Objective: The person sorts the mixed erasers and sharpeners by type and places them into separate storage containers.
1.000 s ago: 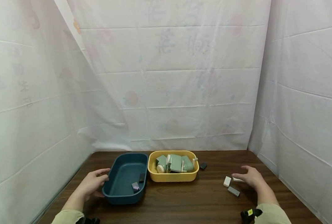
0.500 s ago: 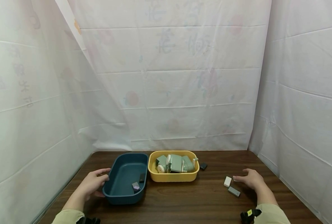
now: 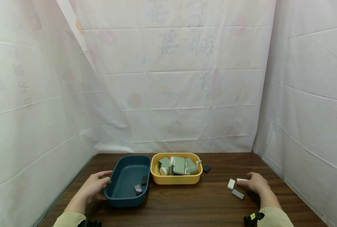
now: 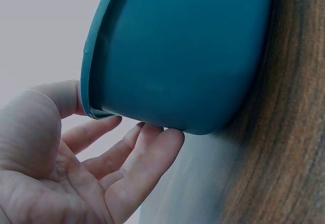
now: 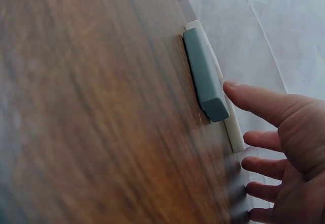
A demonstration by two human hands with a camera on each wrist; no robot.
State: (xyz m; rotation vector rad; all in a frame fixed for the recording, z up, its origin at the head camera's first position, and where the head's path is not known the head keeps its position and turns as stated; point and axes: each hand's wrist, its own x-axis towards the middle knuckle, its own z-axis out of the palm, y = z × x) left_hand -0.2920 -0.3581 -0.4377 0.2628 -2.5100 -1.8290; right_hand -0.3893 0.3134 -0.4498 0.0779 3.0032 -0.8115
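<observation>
The white block (image 3: 241,179) is lying right at the right hand (image 3: 256,182), in the gap between thumb and index finger, its near side partly hiding behind the thumb. Its long axis is running sideways, roughly along the thumb and away from the palm, so the two digits are seemingly straddling its narrow width. The right hand is spreading its fingers loosely, gripping nothing; whether the thumb is touching, I cannot tell. The second white block (image 3: 231,183) is lying just past the thumb tip, the grey block (image 3: 238,194) on the thumb's side, toward the person. The left hand (image 3: 93,185) is lying well apart from all three, touching the bin (image 3: 126,202) with relaxed fingers, not clasping it.
</observation>
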